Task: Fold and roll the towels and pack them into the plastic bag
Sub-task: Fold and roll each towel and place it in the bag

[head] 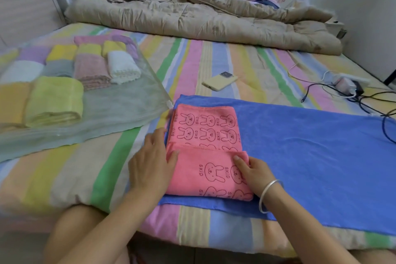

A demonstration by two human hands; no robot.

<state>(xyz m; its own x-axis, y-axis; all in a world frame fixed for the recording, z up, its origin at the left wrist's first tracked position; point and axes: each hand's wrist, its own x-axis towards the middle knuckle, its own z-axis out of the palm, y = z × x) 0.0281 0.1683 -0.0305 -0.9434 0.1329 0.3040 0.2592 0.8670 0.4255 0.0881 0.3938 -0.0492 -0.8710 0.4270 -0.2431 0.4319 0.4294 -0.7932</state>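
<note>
Folding the pink towel (205, 130) on the blue towel (310, 146), the left hand (150, 169) lays near-straight fingers on the flap's 9 o'clock edge while the right hand (255, 176) pinches its 3 o'clock corner. Keeping both edges level should give a tight roll for the plastic bag (120, 109) at 10 o'clock.

Home bedroom: striped bed (192, 60), quilt (192, 19).

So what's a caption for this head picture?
Left hand and right hand fold a pink bunny towel on a blue towel.
</note>
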